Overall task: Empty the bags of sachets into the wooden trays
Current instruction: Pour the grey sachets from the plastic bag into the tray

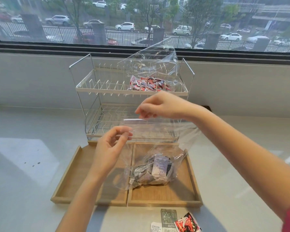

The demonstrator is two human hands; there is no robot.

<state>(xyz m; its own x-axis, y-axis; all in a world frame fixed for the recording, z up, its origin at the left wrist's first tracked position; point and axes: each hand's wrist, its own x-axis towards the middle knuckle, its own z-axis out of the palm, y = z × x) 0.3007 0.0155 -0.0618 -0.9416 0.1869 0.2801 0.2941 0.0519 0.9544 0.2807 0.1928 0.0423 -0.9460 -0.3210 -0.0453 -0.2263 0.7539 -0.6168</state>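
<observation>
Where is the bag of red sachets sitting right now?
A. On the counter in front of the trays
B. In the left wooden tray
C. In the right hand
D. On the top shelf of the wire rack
D: the bag of red sachets rests on the top shelf of the wire rack, behind the two wooden trays.

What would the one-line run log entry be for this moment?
left hand pinches bag mouth | right hand pinches bag mouth | clear bag over right tray | red-sachet bag on rack

Both hands [159, 106] pinch bag [155, 166] over trays [164, 195]
</observation>
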